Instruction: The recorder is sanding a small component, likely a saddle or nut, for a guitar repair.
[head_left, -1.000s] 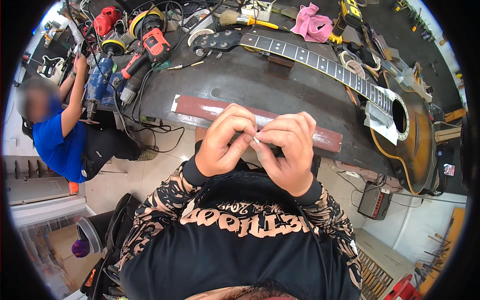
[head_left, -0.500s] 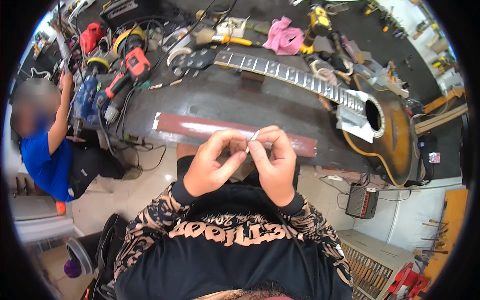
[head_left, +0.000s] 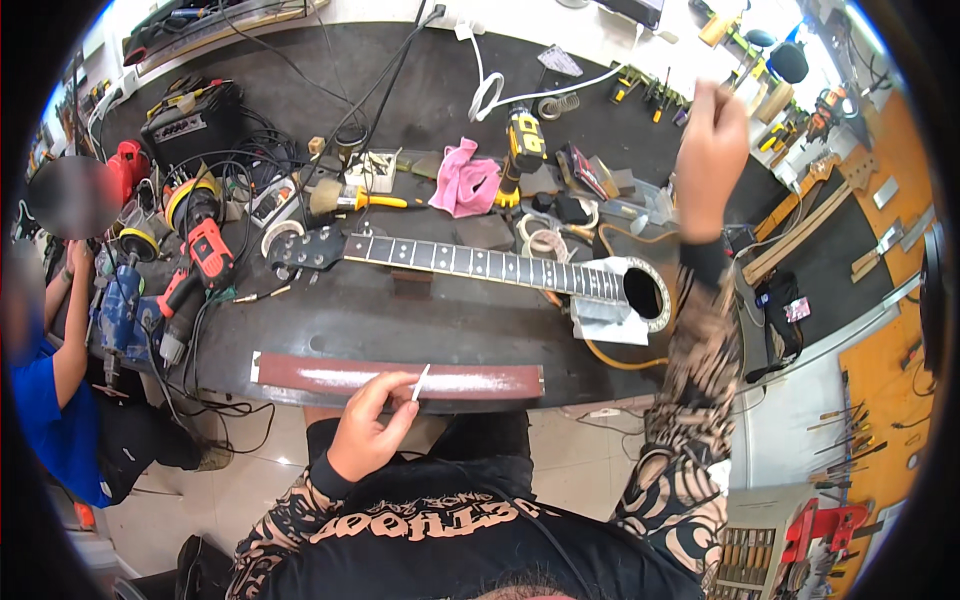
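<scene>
My left hand [head_left: 378, 420] pinches a small white strip [head_left: 421, 382] over the long reddish-brown strip [head_left: 500, 382] lying along the bench's front edge. My right hand [head_left: 712, 145] is raised far forward by the small tools at the back right, its fingers curled together; whatever is in them is hidden. An acoustic guitar lies across the bench, its fretted neck [head_left: 480, 262] on a dark support and white sheeting [head_left: 600, 322] beside the soundhole. My right sleeve covers part of its body.
Power tools [head_left: 208, 250] and cables crowd the left bench [head_left: 300, 320]. A pink cloth [head_left: 462, 185], yellow drill [head_left: 522, 140] and brush [head_left: 340, 197] lie behind the guitar. A co-worker in blue [head_left: 60, 410] works at far left. Hand tools hang on an orange board [head_left: 880, 370] at right.
My hands have parted: the right went forward and up to the back right, while the left kept the white strip and moved left and down in view. The view has shifted toward the bench's back.
</scene>
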